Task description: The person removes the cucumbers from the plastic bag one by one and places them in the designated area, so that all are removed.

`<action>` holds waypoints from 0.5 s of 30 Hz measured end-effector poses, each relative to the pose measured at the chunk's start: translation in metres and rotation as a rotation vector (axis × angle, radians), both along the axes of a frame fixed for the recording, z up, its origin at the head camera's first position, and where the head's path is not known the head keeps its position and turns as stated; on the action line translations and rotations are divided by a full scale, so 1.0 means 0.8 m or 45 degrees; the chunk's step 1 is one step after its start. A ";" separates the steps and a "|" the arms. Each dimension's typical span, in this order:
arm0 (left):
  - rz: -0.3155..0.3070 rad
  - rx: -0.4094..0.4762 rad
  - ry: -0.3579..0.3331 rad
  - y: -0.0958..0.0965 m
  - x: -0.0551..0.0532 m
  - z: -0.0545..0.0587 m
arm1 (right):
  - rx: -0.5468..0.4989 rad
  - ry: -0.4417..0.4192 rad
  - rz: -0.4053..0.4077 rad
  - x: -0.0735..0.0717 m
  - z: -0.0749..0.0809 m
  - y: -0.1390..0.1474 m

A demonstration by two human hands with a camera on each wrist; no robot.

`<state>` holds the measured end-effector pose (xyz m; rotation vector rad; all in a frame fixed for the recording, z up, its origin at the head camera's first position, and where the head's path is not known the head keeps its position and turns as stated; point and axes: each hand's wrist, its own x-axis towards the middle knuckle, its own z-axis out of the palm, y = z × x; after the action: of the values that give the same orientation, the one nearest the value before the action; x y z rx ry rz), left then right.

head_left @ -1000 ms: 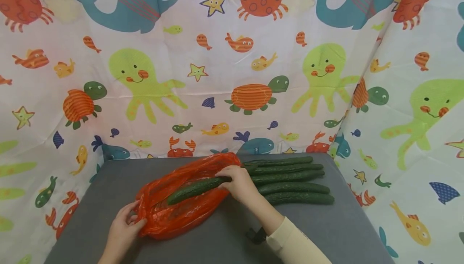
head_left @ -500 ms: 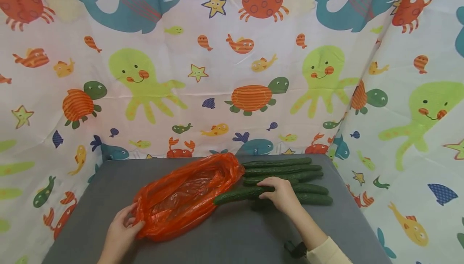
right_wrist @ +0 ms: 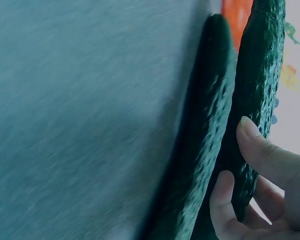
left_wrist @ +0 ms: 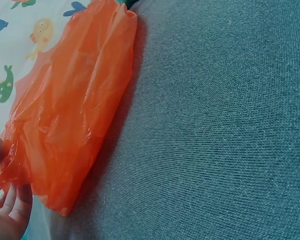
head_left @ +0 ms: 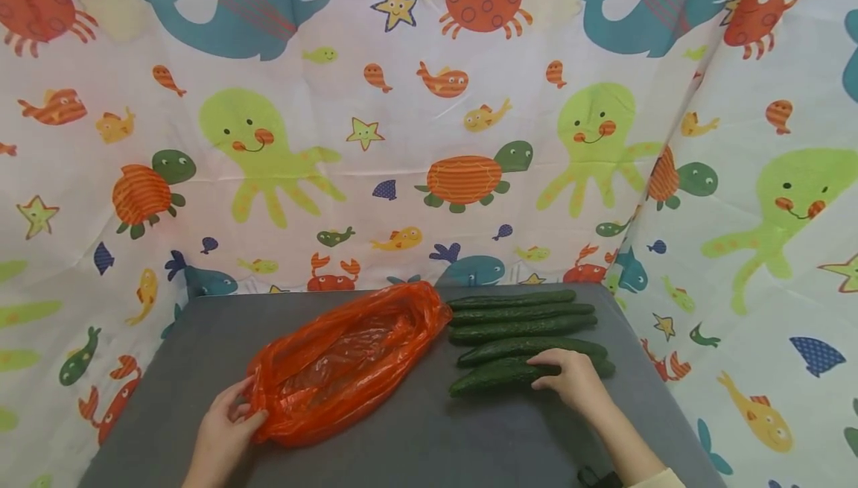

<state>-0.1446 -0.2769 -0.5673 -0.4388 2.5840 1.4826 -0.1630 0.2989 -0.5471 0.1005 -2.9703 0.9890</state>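
Note:
An orange-red plastic bag [head_left: 355, 391] lies at the left of the table, its mouth spread wide with no cucumber visible in it. My left hand [head_left: 224, 428] pinches the bag's gathered left end, bunched plastic [left_wrist: 15, 167] between thumb and fingers. To the right, my right hand [head_left: 576, 380] holds a dark green bumpy cucumber [head_left: 489, 378] at the front of a row. In the right wrist view, thumb and fingers curl round this cucumber [right_wrist: 262, 65], and a second cucumber [right_wrist: 205, 125] lies close beside it. Part of the front cucumbers is hidden by the hand.
Behind lie more cucumbers [head_left: 523, 328], side by side and pointing left to right, their left ends near the bag. The grey table [head_left: 402, 451] stands against a white curtain [head_left: 415, 123] printed with sea animals. A black strap [head_left: 596, 477] is at the right wrist.
My right hand has carried a cucumber rightward from over the bag, bringing it to the front of the row. The left hand has kept its grip on the bag.

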 end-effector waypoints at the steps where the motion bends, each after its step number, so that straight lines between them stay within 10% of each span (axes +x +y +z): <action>1: -0.002 0.000 0.001 0.001 0.000 0.000 | 0.007 -0.013 -0.006 0.001 -0.002 0.005; 15: -0.017 0.014 0.000 0.003 -0.004 -0.002 | 0.390 -0.008 -0.008 0.012 -0.021 0.019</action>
<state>-0.1476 -0.2744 -0.5687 -0.4195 2.5725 1.4922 -0.1531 0.3143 -0.5642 0.0896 -3.1003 0.5267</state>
